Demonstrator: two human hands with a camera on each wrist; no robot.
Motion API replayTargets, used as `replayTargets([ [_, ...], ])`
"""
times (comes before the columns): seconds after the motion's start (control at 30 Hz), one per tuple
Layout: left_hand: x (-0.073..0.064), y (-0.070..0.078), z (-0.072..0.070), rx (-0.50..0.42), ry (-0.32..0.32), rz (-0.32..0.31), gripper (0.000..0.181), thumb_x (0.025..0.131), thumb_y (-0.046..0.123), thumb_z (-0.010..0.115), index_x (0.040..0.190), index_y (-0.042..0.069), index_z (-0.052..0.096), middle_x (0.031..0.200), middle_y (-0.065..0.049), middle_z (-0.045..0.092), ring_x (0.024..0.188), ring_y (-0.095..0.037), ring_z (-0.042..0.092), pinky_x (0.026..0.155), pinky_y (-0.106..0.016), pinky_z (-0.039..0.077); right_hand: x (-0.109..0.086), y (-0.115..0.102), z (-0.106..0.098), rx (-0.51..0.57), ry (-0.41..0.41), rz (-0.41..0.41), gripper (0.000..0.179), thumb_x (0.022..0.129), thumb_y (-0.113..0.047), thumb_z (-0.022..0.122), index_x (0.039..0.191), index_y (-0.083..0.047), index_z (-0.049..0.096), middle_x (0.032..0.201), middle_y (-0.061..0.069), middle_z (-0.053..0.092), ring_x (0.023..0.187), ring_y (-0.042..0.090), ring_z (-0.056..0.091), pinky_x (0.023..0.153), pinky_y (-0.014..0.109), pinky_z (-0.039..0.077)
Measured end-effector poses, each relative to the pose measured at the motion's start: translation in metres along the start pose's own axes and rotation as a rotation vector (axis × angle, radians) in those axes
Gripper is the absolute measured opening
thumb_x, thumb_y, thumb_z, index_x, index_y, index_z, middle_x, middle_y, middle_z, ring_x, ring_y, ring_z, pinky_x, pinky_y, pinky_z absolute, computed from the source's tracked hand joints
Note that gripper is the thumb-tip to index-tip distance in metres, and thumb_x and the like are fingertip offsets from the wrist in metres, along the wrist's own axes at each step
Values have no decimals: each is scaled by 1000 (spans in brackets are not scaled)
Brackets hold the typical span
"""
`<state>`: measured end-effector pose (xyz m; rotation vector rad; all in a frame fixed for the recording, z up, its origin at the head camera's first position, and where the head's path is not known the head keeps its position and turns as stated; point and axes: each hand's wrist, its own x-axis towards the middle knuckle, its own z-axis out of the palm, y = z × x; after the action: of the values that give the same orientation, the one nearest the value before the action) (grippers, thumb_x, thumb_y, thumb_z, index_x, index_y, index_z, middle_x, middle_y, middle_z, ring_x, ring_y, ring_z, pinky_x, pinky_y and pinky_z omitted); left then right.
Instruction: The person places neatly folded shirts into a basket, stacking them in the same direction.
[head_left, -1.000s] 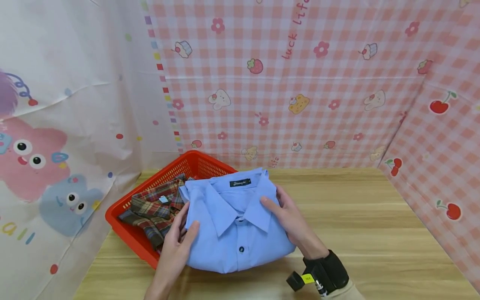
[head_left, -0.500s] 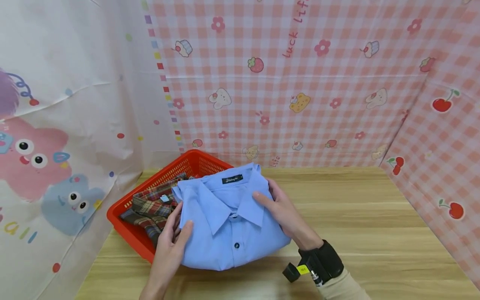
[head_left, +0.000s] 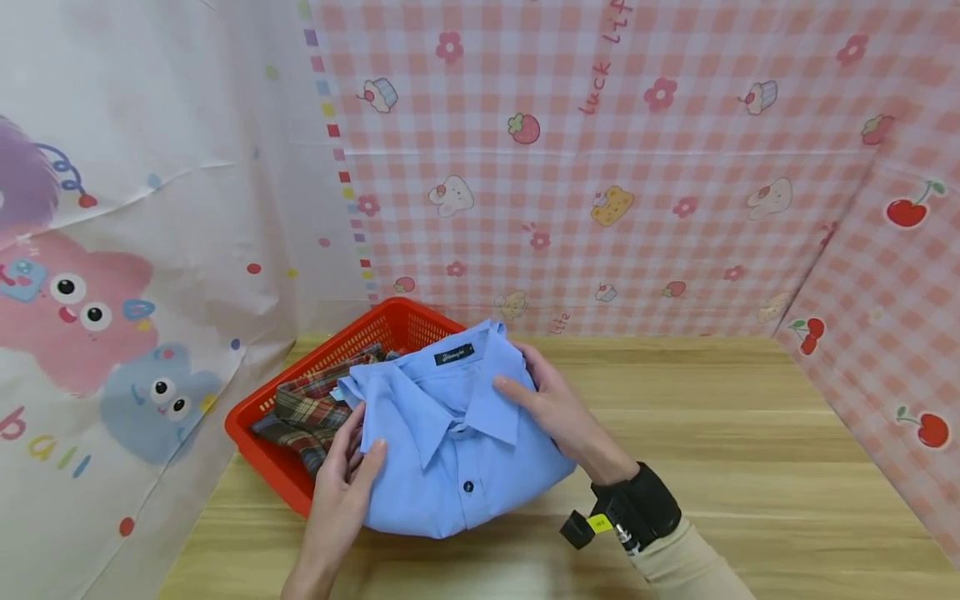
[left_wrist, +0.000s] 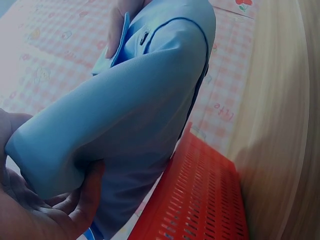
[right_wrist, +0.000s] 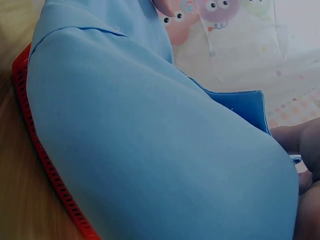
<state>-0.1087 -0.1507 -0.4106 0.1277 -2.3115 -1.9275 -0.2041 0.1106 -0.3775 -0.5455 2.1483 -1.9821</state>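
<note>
A folded light blue button-up shirt (head_left: 420, 492) is held up between both hands, its collar and dark label facing up. The left hand (head_left: 341, 483) grips its left side, thumb on top and fingers tucked under the fold; in the left wrist view those fingers (left_wrist: 90, 195) curl round the blue fabric. On the other side the right hand (head_left: 558, 408) holds the edge by the collar, thumb over the front and fingers behind. Behind the shirt, a red plastic basket (head_left: 270, 475) holds a plaid shirt (head_left: 311, 408), which the blue shirt partly overlaps.
The basket stands at the left on a wood-grain table (head_left: 712, 442). A pink checked cloth (head_left: 570, 167) hangs behind the table, and a white cartoon-print sheet (head_left: 225, 208) hangs at the left. A black strap device (head_left: 637, 512) sits on the right wrist.
Both hands have carried the blue shirt a little to the left, and its right side has risen slightly. It covers more of the plaid shirt in the basket. The view has shifted slightly.
</note>
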Motion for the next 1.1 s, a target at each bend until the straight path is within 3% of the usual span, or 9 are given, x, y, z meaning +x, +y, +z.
replayTargets([
  [0.17,0,0,-3,-17,2,7,63,100,36,56,155,24,28,152,-3,39,133,-18,43,92,-4,37,7,-1,3,-23,-14,-1,58,98,-23,62,149,-12,36,144,10,46,125,28,46,111,48,33],
  [0.27,0,0,-5,-10,3,8,60,102,25,55,155,23,27,152,-6,38,133,-20,42,92,-6,38,9,-3,6,-38,-23,14,59,98,-24,62,150,-13,36,145,10,45,126,28,45,112,50,32],
  [0.47,1,1,-7,9,20,-27,68,96,2,48,156,23,25,153,-5,36,129,-23,42,105,-34,38,16,-8,10,-67,-42,27,60,98,-25,62,150,-16,35,146,8,44,128,28,45,112,51,32],
  [0.6,2,2,-9,-1,39,-32,71,93,-2,45,156,24,24,152,-4,36,128,-22,42,105,-35,38,23,-9,13,-65,-63,18,59,99,-22,60,151,-15,34,148,8,43,130,28,43,113,51,30],
  [0.8,2,2,-12,-21,56,-24,73,91,-4,42,157,21,23,155,-6,31,133,-25,38,113,-49,30,31,-8,19,-70,-83,15,57,99,-21,60,150,-17,36,146,7,44,130,26,44,113,49,31],
  [1.1,5,0,-19,-21,73,-27,74,90,-6,41,157,20,24,156,-4,30,135,-21,35,115,-48,28,40,-9,26,-82,-95,20,54,99,-23,60,148,-18,38,144,6,47,126,26,46,112,49,33],
])
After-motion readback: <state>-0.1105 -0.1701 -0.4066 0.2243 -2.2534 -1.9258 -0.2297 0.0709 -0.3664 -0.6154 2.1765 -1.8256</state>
